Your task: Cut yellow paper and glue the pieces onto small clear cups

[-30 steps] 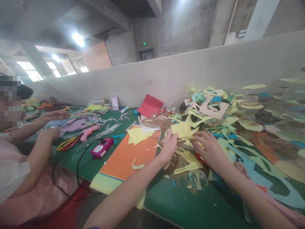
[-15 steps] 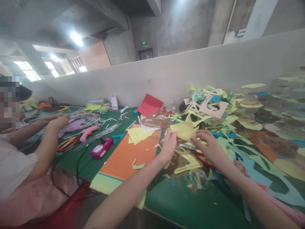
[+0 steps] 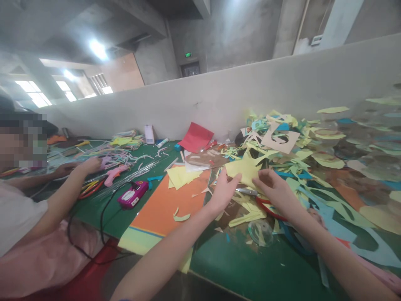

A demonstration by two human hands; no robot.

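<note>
Between my two hands is a yellow paper star [image 3: 242,170], lifted a little above the table. My left hand [image 3: 223,190] pinches its left side, with the thumb lying over the near face. At its right side, the fingertips of my right hand [image 3: 273,190] are closed on the paper's edge. Scissors with red handles [image 3: 266,205] lie beneath my right hand, their blades pointing left. Yellow paper strips [image 3: 249,213] are scattered just below. Left of my hands, several yellow paper pieces [image 3: 183,175] rest on an orange sheet [image 3: 171,205].
A heap of paper offcuts [image 3: 275,129] covers the back right, with clear discs and paper at the far right. A red sheet [image 3: 196,138] leans near the wall. A purple box [image 3: 133,195] with a black cable sits left. Beside me a person's hand [image 3: 89,166] works over foam pieces.
The star has turned slightly to show more of its face, and my left thumb now lies across it. The neighbouring person has leaned in and moved their hands.
</note>
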